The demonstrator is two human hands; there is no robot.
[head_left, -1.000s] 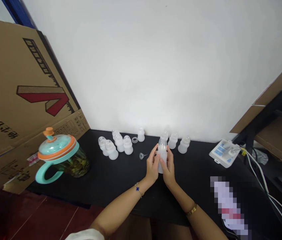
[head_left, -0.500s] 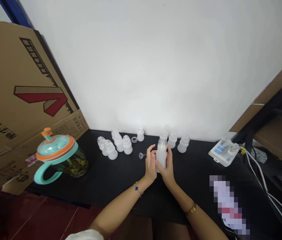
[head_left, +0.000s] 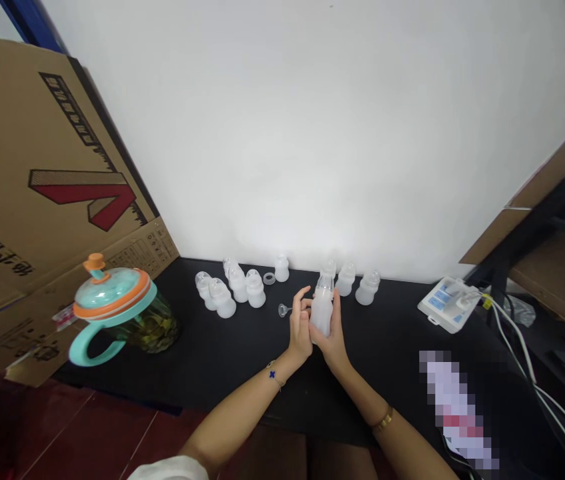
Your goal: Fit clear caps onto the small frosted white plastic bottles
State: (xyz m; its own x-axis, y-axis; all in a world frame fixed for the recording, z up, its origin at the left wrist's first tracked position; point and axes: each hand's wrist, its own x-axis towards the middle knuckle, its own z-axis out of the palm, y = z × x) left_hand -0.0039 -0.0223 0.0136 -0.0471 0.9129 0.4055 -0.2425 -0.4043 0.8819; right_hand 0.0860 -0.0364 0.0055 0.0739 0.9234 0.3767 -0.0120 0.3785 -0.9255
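The right hand is gripping a frosted bottle upright just above the black table, the left hand is bracing its side with fingers spread, not closed — capped bottles are standing in a left cluster and a right row at the far edge, while a loose ring and a small clear fitting are lying unfitted.

Frosted translucent plastic bottle, matt black tabletop, brown corrugated cardboard box
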